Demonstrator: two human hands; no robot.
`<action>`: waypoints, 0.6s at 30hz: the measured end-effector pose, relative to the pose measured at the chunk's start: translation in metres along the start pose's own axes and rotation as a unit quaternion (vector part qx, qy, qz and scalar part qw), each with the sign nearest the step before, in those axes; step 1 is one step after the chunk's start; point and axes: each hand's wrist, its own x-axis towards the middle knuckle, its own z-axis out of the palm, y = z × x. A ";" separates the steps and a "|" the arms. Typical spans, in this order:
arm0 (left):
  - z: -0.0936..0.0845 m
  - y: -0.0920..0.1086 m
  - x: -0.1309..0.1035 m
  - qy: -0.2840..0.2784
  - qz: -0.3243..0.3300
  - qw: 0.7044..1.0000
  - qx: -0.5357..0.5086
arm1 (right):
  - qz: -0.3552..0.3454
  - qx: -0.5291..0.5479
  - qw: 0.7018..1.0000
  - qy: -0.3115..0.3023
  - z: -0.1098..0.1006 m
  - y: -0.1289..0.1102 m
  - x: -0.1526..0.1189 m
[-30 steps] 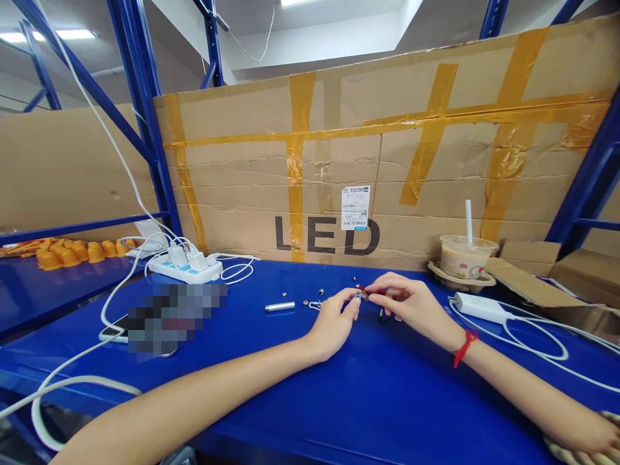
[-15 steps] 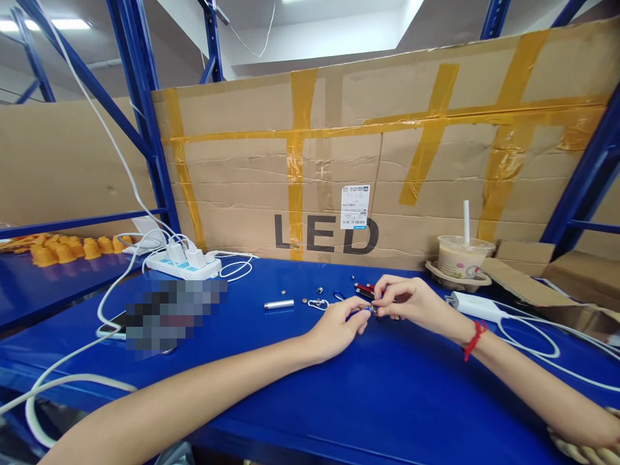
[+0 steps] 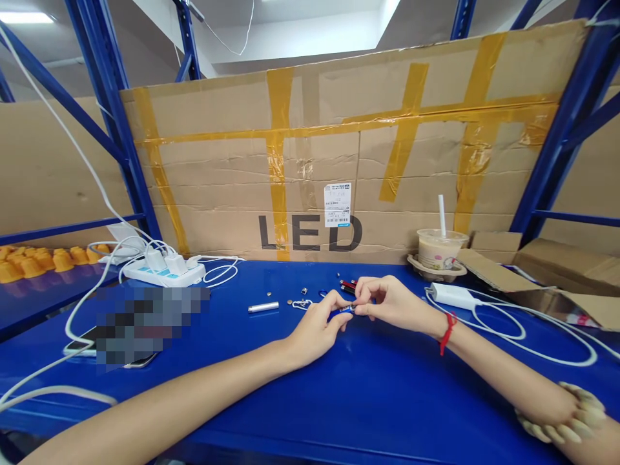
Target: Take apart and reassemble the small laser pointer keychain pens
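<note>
Blue and slim, the tube (image 3: 341, 311) is between your two hands, low over the bench (image 3: 368, 400). Your left hand (image 3: 314, 330) is mostly closed, thumb and fingers gripping the tube along its length. Your right hand (image 3: 394, 305) pinches its right end, thumb against fingertips; whether a small part sits between those tips is too fine to tell. Just beyond the right hand's fingers lie red and black sticks (image 3: 347, 285), partly hidden by them. Left of your left hand you have a white clip (image 3: 303, 304), with a brown disc (image 3: 289, 302) beside it and a silver tube (image 3: 263, 307) further left. On your right, a cup (image 3: 440, 250) with a straw stands in its holder (image 3: 433, 271), near a white adapter (image 3: 454, 296). A red band (image 3: 446, 334) circles your right wrist.
</note>
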 end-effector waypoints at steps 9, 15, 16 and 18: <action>-0.003 -0.004 0.000 0.034 0.014 0.997 0.068 | 0.042 0.001 0.999 0.005 0.004 0.006 0.000; -0.009 -0.007 0.001 0.035 0.039 0.989 0.139 | 0.093 0.006 0.995 0.021 0.008 0.003 0.000; -0.009 -0.007 0.002 0.035 0.039 0.989 0.142 | 0.105 0.001 0.994 0.026 0.009 0.002 0.000; -0.010 -0.008 0.002 0.037 0.039 0.989 0.137 | 0.118 -0.008 0.992 0.038 0.009 0.000 0.001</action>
